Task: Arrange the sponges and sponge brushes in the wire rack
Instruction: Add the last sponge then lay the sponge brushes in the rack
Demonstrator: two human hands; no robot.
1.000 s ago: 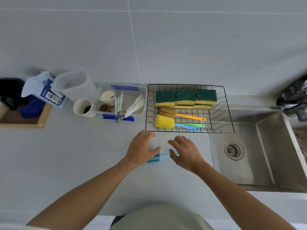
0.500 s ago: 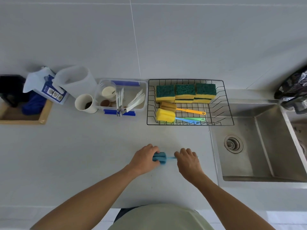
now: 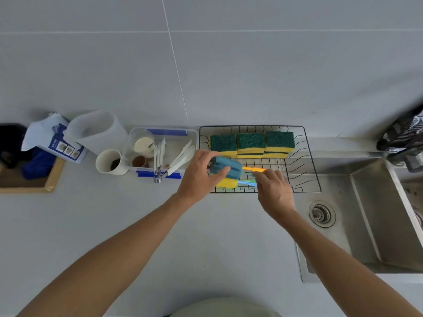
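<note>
Blue sponge brush (image 3: 226,168): hovering over the front-left part of the wire rack (image 3: 306,156), long axis running left to right along the rack's length.
Left hand (image 3: 201,175): gripping the foam head.
Right hand (image 3: 273,191): pinching the handle end.
Below: yellow sponge brush (image 3: 225,183) and orange handle (image 3: 254,169) are lying parallel.
Rack rear: green-topped sponges (image 3: 251,143) are sitting in a row.
</note>
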